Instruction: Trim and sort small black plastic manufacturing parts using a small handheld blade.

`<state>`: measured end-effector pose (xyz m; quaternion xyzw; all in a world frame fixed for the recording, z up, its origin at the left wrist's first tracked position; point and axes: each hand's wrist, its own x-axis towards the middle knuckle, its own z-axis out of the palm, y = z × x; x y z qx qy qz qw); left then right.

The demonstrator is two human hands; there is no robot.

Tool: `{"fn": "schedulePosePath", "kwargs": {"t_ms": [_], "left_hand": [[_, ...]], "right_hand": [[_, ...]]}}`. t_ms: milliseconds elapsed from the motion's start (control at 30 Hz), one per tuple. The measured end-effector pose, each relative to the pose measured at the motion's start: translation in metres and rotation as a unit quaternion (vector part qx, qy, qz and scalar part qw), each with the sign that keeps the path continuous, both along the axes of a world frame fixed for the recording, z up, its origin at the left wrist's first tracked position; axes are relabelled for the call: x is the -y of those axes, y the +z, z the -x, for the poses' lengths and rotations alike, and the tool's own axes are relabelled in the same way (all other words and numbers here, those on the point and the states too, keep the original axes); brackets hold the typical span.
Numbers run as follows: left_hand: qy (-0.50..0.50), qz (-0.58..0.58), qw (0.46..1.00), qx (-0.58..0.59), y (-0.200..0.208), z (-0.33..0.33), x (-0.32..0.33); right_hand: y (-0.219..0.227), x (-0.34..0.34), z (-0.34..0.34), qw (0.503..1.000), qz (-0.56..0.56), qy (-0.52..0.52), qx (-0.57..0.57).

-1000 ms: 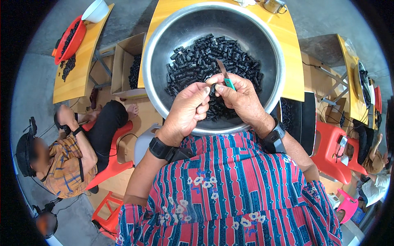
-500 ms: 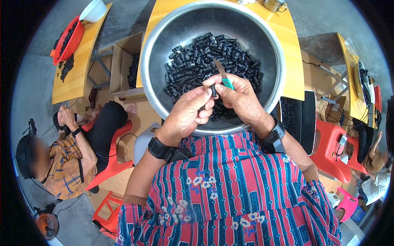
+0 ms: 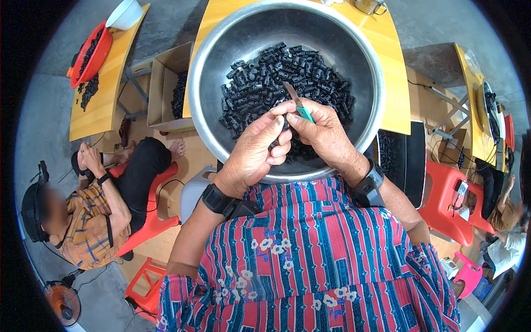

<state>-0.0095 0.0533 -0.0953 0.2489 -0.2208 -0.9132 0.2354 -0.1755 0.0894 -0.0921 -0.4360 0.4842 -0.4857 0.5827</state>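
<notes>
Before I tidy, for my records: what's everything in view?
Tables: three, yellow, across view
Basin: one, silver, centre table
Parts: many, black, basin and elsewhere
Knife: one, green handle, right hand
Cup: one, silver, centre table
Bowls: one white, one red, left table
Boxes: two-plus, brown, both sides
Stools: several, mostly red, both sides
Fan: one, orange, lower left
People: several, varied clothing, both sides
Shirt: one, multicoloured, lower centre
Hands: two, dark wristbands, over basin

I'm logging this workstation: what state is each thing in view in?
Left hand: closed, pinching small black part
Right hand: closed on knife
Knife: blade bare, pointing forward
Small black part: held, partly hidden
Metal basin: partly filled with black parts
Cardboard box: open, holding dark parts
Red basin: holding dark pieces
Fan: on or off unclear
</notes>
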Motion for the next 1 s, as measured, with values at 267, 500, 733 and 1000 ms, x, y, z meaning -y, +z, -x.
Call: {"fn": "schedulePosePath", "kwargs": {"t_ms": [267,500,733,1000], "left_hand": [[0.027,0.028,0.999,0.007,-0.003,-0.002,0.003],[0.029,0.018,0.999,-0.01,-0.006,-0.001,0.002],[0.04,0.065,0.997,0.031,-0.001,0.003,0.0],[0.063,0.034,0.997,0.024,-0.002,0.0,-0.001]], "right_hand": [[-0.002,0.001,0.001,0.977,0.138,-0.006,-0.165],[-0.004,0.001,-0.001,0.971,0.153,-0.032,-0.179],[-0.006,0.001,-0.003,0.975,0.149,-0.046,-0.158],[-0.004,0.001,-0.001,0.958,0.171,-0.076,-0.217]]}}
